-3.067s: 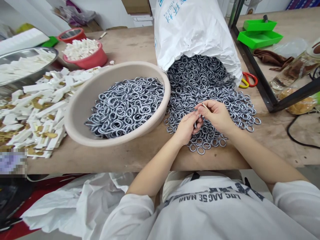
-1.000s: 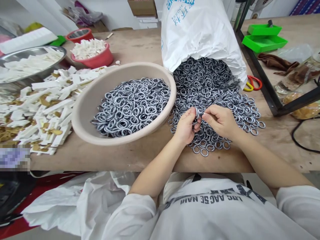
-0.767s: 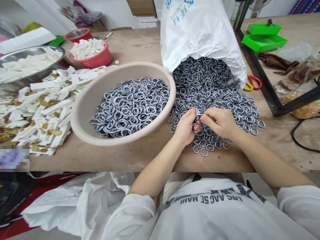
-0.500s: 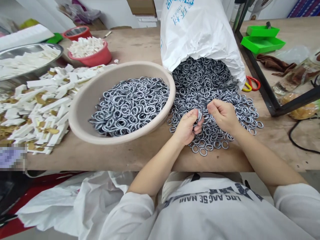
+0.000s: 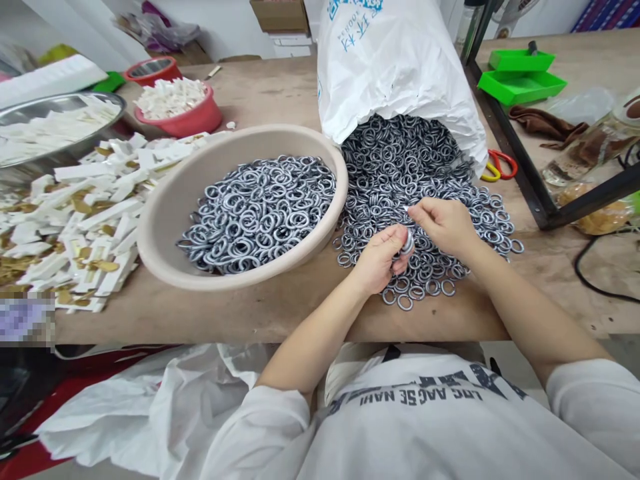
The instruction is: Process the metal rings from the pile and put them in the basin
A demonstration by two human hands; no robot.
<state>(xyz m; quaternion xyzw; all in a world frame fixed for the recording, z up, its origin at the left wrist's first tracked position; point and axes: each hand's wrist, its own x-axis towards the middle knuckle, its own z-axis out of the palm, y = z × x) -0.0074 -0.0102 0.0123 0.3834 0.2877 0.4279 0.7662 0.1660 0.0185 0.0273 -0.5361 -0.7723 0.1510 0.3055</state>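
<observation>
Left grip (image 5: pixel 379 262) on grey rings (image 5: pixel 409 242) — pile (image 5: pixel 387 180) nearby

Near, above and behind your fingers (image 5: pixel 423 212), your head camera faces forward and down across the bench (image 5: pixel 270 83) around them.

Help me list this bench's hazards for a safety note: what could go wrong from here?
The loose ring pile spreads toward the front edge of the table, so some rings might get knocked off. More could slide from the white bag, lying open-mouthed. The ring in the left hand could slip and be lost among the others.
</observation>
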